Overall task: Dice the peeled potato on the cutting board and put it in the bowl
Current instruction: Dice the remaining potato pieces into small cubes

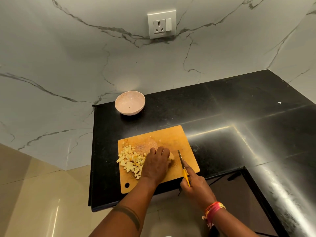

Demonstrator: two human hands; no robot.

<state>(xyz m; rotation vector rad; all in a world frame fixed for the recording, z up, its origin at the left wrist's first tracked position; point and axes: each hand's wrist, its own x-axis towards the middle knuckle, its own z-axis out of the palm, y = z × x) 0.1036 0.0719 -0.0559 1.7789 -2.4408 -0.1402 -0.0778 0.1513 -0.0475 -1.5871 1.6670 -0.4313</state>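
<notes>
A wooden cutting board (171, 135) lies on the black counter. A heap of several pale potato cubes (130, 159) covers its left side. My left hand (156, 164) lies over an uncut potato piece (171, 157), fingers curled on it, so most of the piece is hidden. My right hand (195, 184) grips a yellow-handled knife (183, 165), index finger along the spine. The blade is just right of the potato piece. A pinkish bowl (130, 102) stands beyond the board, near the wall, with nothing but small specks in it.
The black counter (230, 106) stretches right and toward me in an L shape. Its left edge runs just beside the board. A marble wall with a socket (162, 23) rises behind. The board's near edge overhangs the counter front.
</notes>
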